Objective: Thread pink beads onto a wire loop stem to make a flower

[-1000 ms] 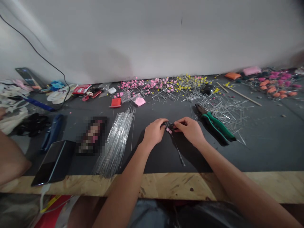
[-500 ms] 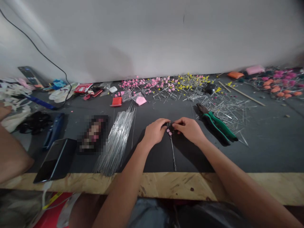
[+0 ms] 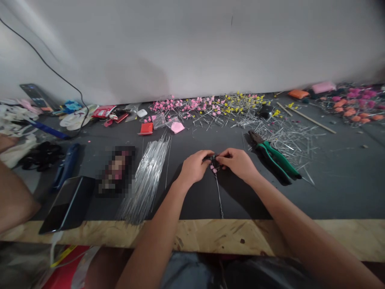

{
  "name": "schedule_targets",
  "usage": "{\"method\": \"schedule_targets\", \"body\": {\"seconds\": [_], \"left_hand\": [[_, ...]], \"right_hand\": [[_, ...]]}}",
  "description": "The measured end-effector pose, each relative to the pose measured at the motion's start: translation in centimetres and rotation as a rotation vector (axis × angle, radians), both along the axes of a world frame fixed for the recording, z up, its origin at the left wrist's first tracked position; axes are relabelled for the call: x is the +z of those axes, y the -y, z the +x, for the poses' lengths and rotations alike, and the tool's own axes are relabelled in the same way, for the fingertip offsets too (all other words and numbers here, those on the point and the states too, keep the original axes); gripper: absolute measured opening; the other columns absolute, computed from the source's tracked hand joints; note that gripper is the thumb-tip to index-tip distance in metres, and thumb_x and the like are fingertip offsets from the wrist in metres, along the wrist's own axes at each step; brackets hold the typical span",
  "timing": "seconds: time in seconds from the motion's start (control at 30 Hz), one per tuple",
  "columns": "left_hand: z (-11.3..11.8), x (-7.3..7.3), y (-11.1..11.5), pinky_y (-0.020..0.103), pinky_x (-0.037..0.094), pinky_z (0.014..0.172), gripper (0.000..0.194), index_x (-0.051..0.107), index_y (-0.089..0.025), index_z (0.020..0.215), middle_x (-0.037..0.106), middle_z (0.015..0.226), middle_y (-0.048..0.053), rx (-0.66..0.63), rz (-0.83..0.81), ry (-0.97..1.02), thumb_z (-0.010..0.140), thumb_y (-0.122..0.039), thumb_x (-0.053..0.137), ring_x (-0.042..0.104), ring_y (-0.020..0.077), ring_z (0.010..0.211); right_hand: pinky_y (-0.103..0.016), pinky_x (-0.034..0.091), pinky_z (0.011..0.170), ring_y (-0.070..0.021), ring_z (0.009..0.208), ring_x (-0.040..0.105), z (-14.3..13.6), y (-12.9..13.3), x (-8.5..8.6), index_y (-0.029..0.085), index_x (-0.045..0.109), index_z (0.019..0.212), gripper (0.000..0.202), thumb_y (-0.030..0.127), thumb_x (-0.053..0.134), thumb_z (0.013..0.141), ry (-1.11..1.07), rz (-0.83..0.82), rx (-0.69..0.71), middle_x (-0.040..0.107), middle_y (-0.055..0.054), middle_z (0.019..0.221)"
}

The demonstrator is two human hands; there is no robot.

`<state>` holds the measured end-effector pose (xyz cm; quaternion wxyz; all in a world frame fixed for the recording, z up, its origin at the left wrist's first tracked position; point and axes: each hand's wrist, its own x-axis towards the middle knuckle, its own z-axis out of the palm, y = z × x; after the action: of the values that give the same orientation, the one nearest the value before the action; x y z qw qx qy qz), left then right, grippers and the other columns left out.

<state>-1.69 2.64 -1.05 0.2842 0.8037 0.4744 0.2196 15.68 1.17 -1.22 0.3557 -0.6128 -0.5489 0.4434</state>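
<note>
The fingertips of the left hand (image 3: 195,166) and right hand (image 3: 239,163) cover part of the small piece with pink beads (image 3: 213,169), too small to tell how its wires cross. Near the counter's (image 3: 198,200) left end, pixelation hides what an oblong item (image 3: 116,170) is, and the picture's left edge cuts off another person's arm (image 3: 15,192). By the far right corner, the picture's edge crops the blurred heap of orange and magenta heads (image 3: 357,106).
</note>
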Motion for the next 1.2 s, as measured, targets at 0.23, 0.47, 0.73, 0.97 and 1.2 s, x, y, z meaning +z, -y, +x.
{"method": "schedule_targets", "body": {"seconds": [0.23,0.47,0.73,0.97,1.2], "left_hand": [[0.1,0.1,0.0,0.033,0.044,0.086,0.030,0.056,-0.027,0.110,0.062,0.113,0.001,0.019,-0.007,-0.003,0.081,-0.018,0.049,0.056,0.0189,0.104],[0.0,0.0,-0.4,0.031,0.045,0.083,0.025,0.058,-0.023,0.106,0.065,0.104,0.004,0.072,-0.066,0.140,0.084,-0.026,0.048,0.059,0.0175,0.097],[0.1,0.3,-0.4,0.029,0.047,0.074,0.023,0.061,-0.019,0.101,0.068,0.088,0.005,0.090,-0.192,0.239,0.081,-0.026,0.053,0.062,0.0153,0.078],[0.0,-0.4,-0.7,0.029,0.047,0.072,0.023,0.061,-0.018,0.098,0.067,0.089,0.005,0.129,-0.226,0.401,0.080,-0.029,0.054,0.061,0.0151,0.080],[0.0,-0.5,-0.8,0.027,0.046,0.070,0.025,0.061,-0.018,0.099,0.065,0.087,0.005,0.195,-0.261,0.486,0.078,-0.031,0.055,0.059,0.0136,0.076]], "right_hand": [[-0.022,0.040,0.049,-0.0117,0.050,0.058,0.0,-0.1,0.4,0.019,0.061,0.067,0.014,0.032,0.061,0.070,0.095,-0.011,0.010,0.063,0.001,0.055],[-0.022,0.042,0.051,-0.0118,0.051,0.059,0.1,0.1,0.2,0.018,0.062,0.068,0.014,0.032,0.062,0.070,0.015,-0.003,-0.003,0.064,0.000,0.059],[-0.022,0.043,0.049,-0.0105,0.049,0.058,0.1,0.3,0.0,0.018,0.061,0.068,0.017,0.034,0.064,0.070,-0.079,0.022,-0.001,0.063,0.001,0.059],[-0.020,0.041,0.038,-0.0113,0.050,0.058,0.0,0.0,-0.6,0.018,0.058,0.077,0.025,0.040,0.065,0.069,-0.344,0.072,-0.099,0.062,0.000,0.062],[-0.020,0.045,0.041,-0.0106,0.052,0.059,0.3,0.1,-0.6,0.017,0.058,0.083,0.027,0.036,0.069,0.066,-0.442,0.058,-0.168,0.063,0.000,0.065]]}}
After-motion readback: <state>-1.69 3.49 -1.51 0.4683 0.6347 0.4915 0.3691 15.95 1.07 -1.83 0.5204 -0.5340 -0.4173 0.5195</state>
